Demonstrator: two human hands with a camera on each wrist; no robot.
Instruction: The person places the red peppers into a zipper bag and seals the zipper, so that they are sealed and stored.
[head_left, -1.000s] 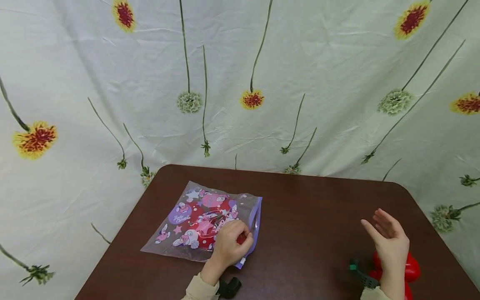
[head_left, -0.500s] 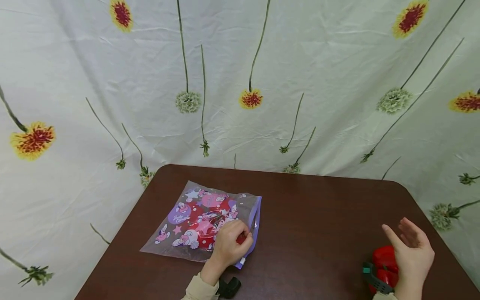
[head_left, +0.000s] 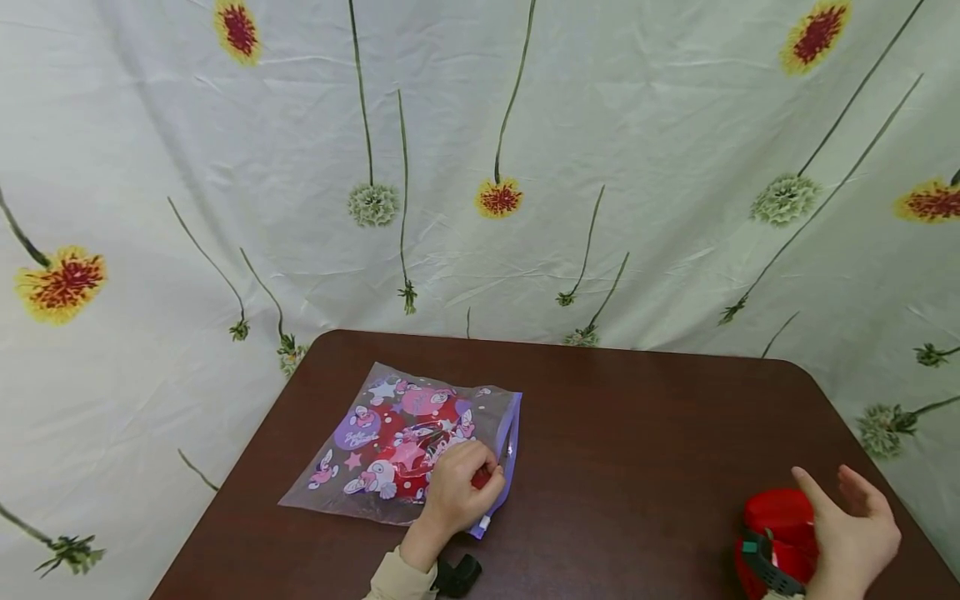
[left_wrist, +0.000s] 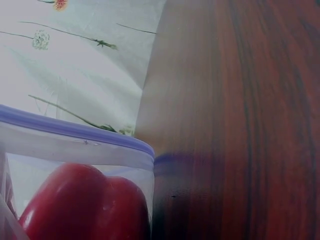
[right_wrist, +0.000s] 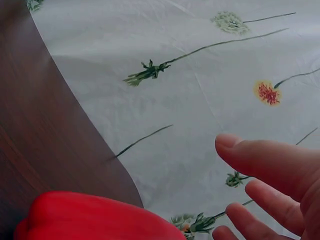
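At four o'clock, a glossy red bell pepper [head_left: 778, 510] should feel firm but slippery, best cupped round its sides; the empty, spread right hand [head_left: 855, 532] is beside it; at seven, the left hand [head_left: 456, 487] grips a clear, purple-edged plastic bag [head_left: 357, 435]

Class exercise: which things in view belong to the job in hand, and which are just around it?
Seem part of the job:
plastic bag
red pepper inside it
left hand, at the bag's opening
right hand
loose red pepper beside it

Just around:
table
flowered cloth
dark wristband
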